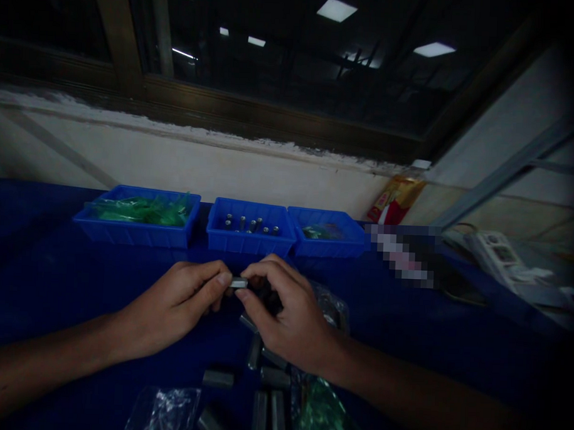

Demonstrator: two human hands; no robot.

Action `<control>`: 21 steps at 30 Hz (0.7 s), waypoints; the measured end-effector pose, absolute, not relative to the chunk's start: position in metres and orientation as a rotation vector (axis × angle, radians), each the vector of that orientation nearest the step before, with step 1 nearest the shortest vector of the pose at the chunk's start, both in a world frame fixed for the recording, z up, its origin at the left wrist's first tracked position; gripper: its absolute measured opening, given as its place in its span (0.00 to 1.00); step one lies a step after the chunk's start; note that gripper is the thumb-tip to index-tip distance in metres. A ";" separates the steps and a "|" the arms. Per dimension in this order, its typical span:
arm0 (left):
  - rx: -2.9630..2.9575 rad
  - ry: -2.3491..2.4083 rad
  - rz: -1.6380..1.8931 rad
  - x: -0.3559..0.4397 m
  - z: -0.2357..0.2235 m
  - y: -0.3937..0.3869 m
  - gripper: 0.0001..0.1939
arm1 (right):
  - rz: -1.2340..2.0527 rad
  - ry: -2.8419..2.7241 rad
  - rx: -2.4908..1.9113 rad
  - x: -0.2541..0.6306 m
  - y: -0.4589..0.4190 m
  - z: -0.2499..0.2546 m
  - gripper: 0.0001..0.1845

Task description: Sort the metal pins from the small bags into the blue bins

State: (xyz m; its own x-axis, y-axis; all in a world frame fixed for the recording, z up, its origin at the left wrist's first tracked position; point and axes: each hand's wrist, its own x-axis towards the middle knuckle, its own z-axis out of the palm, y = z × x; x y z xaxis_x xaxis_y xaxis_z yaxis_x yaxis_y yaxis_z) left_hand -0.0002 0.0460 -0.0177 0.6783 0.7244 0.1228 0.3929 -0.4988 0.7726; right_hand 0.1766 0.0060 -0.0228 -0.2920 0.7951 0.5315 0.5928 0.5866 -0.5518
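Metal bar (239, 282) pinched at its ends by left hand (183, 299) and right hand (293, 315), centre frame, loose bars (218, 379) below on blue tabletop (78, 277), plastic bins (249, 244) above

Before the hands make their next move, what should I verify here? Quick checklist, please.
1. Left hand gripping the metal piece: ok.
2. Right hand on the piece's other end: ok, thumb and finger meet it.
3. Middle bin upright: ok, small parts inside.
4. Loose bars lined up: not ok, they lie at differing angles.
5. Right hand clear of the bars: cannot tell, it blocks the view.
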 end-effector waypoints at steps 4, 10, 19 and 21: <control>2.084 0.816 0.621 0.001 -0.020 0.045 0.12 | 0.318 -1.979 -1.133 0.176 0.007 -0.023 0.02; 2.094 0.803 0.654 0.000 -0.025 0.046 0.09 | 0.331 -1.941 -1.181 0.175 0.008 -0.023 0.03; 2.119 0.785 0.628 0.000 -0.021 0.047 0.15 | 0.211 -2.020 -1.143 0.176 0.004 -0.022 0.06; 2.133 0.788 0.621 0.000 -0.022 0.048 0.17 | 0.183 -2.027 -1.125 0.176 0.003 -0.023 0.06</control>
State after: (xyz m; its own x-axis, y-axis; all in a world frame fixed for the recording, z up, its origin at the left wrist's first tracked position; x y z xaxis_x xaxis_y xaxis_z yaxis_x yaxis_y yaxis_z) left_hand -0.0004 0.0479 -0.0225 0.6904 0.7030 0.1707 0.3306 -0.5166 0.7898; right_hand 0.1756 0.0035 -0.0227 -0.2910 0.7677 0.5709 0.6533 0.5954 -0.4677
